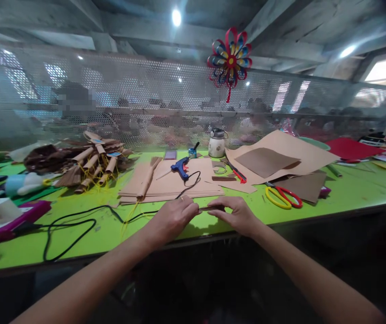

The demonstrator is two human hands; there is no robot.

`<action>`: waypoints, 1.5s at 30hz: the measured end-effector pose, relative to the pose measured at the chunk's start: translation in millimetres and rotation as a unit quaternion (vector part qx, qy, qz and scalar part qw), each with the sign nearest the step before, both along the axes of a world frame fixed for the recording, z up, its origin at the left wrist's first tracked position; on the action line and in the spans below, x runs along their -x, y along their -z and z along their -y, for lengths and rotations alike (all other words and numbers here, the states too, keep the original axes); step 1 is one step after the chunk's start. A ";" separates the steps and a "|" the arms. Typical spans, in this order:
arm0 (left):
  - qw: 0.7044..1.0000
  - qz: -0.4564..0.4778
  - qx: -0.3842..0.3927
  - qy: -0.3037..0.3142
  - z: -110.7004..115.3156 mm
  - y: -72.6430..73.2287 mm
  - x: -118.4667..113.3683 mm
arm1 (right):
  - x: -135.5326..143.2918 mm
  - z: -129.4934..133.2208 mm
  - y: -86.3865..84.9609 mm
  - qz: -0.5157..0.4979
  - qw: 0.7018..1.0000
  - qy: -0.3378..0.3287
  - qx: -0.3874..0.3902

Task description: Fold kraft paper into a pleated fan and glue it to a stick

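Observation:
Near the front edge of the green table, a narrow brown paper strip [205, 209] spans the gap between my hands. Fingers and thumb of my left hand [175, 217] close on its left end. My right hand [236, 215] pinches the other end between thumb and fingers. Part of the strip is hidden behind the fingers. Just beyond lies a stack of brown paper sheets [165, 191], with a blue glue gun [181, 168] and a rolled paper tube with a fringed end [148, 178] on top. A short dark brown strip [224, 178] also rests there.
Yellow-and-red scissors [283, 196] lie at the right, before large brown sheets [280, 150]. A black cord [94, 208] loops across the left side. Bundled paper tubes with yellow string [94, 164] are piled back left. A white jug [216, 145] stands at the back.

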State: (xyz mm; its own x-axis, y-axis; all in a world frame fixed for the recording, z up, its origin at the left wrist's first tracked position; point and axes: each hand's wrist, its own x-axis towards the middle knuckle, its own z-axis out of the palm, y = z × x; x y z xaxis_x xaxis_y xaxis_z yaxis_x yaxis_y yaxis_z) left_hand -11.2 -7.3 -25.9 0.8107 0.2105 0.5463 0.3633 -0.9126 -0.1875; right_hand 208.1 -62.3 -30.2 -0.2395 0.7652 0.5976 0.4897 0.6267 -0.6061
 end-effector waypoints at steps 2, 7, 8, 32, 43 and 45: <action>1.000 0.006 0.011 0.010 -4.3 0.7 -2.2 | -3.2 -3.3 -2.0 0.009 1.000 -0.013 -0.004; 0.999 -0.024 0.020 0.027 -14.8 -1.6 -9.5 | -8.7 -17.2 -9.9 0.121 0.991 -0.050 -0.038; 0.999 -0.033 0.018 0.028 -17.0 -2.5 -10.8 | -8.8 -20.2 -11.5 0.150 0.987 -0.045 -0.047; 0.953 0.122 0.275 -0.027 -68.7 -16.7 7.3 | -36.0 -84.4 -19.9 0.187 0.980 -0.043 -0.045; 0.928 0.143 0.337 -0.068 -73.1 -9.0 0.0 | -47.7 -83.9 -13.6 -0.014 0.993 -0.026 0.115; 0.930 0.147 0.327 -0.079 -72.8 -6.9 -1.5 | -44.7 -86.3 -10.7 -0.075 0.983 -0.043 0.161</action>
State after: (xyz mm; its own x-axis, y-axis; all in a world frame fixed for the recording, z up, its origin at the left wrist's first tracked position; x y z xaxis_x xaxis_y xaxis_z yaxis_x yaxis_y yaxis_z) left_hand -9.8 65.5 -19.0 0.5770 0.6801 0.4523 0.4503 -0.7269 0.5185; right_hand 252.9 24.1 -19.5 -0.2403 0.9008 0.3617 0.3332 0.4265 -0.8409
